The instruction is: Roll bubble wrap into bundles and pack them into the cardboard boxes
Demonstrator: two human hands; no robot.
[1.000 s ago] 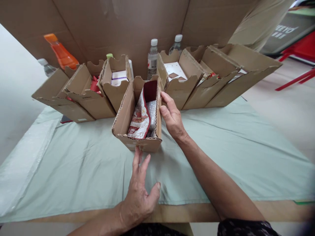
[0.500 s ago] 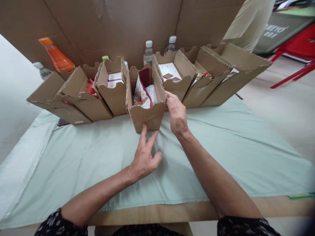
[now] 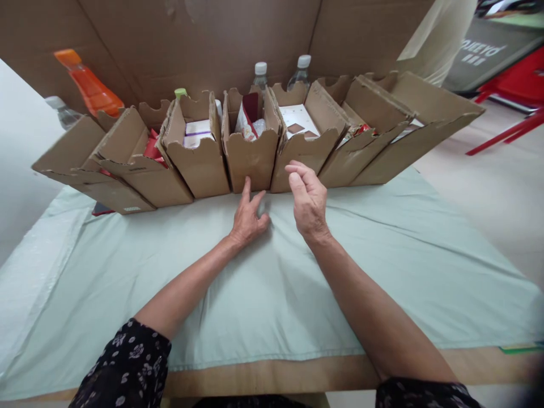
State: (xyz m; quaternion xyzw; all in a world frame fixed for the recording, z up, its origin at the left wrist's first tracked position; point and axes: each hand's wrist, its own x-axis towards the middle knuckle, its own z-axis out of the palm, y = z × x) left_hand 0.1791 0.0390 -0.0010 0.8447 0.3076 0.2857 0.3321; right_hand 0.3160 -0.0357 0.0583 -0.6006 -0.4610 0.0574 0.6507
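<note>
Box of open-topped brown cardboard (image 3: 250,161), left hand (image 3: 247,221) touching its front.
That hand is spread, gripping nothing; right hand (image 3: 311,205), loosely half-open, empty, before the neighbouring brown cardboard box (image 3: 304,152).

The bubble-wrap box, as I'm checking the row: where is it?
In the head view, the bubble-wrap box stands mid-row, beyond the left hand, left of the white-carton box.

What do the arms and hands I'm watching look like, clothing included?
The left hand and right hand are ungloved, with no watch or bracelet visible at either wrist. The left sleeve is black with a pale floral print; the right sleeve, mostly cut off, is dark with pale marks.
</note>
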